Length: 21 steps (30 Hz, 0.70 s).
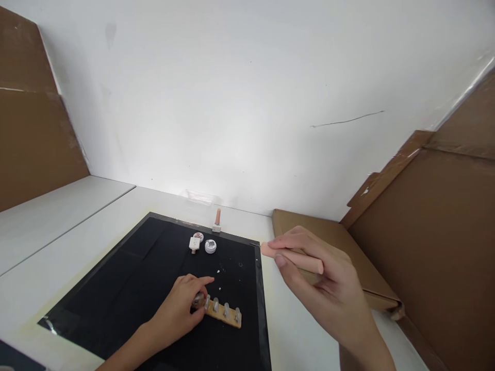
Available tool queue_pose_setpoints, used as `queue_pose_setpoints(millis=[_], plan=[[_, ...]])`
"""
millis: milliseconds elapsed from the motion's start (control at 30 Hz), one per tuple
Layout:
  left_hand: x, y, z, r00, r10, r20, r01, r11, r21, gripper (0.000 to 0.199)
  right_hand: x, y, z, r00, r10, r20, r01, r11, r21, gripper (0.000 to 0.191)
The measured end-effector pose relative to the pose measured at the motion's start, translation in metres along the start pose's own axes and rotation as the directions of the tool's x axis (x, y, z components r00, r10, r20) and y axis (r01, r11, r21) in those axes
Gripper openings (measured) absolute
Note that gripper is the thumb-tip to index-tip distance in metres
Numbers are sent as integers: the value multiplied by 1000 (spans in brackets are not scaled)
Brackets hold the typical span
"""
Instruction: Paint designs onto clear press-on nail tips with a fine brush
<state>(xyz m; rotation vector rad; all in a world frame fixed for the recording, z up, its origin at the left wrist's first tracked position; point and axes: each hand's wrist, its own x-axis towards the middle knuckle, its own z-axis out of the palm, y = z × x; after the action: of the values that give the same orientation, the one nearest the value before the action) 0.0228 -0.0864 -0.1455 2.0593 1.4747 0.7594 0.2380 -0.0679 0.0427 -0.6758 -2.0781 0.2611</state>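
Observation:
My right hand [325, 278] is raised above the mat's right edge, its fingers closed around a nail polish brush [303, 261] with a long peach cap for a handle. The thin brush tip points left. On the mat, my left hand [180, 301] grips the left end of a wooden nail display stand [224, 313] between thumb and fingers, its index finger stretched out. Several clear nail tips [227, 309] stand in a row along the strip; the fingers partly cover the leftmost. Beyond the hands are a white square bottle [194, 242] and a small round white jar [211, 246].
A second jar [198, 236] with pinkish contents sits behind the square bottle. A peach-capped nail polish bottle [217, 224] stands at the far edge of the black mat [147, 273]. Cardboard boxes [336, 234] flank the right side, and a white wall rises behind.

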Motion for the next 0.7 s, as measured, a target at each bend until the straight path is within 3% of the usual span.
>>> queue_pose_setpoints(millis=[300,700], plan=[[14,12,-11,988,81,129,-93,992,83,55,2,-3,0,1000,10,7,-10,1000,-19,20],[21,7,-16,986,10,164,-17,999,43,46,0,-4,-1,1000,18,19,-17,1000,-22,19]])
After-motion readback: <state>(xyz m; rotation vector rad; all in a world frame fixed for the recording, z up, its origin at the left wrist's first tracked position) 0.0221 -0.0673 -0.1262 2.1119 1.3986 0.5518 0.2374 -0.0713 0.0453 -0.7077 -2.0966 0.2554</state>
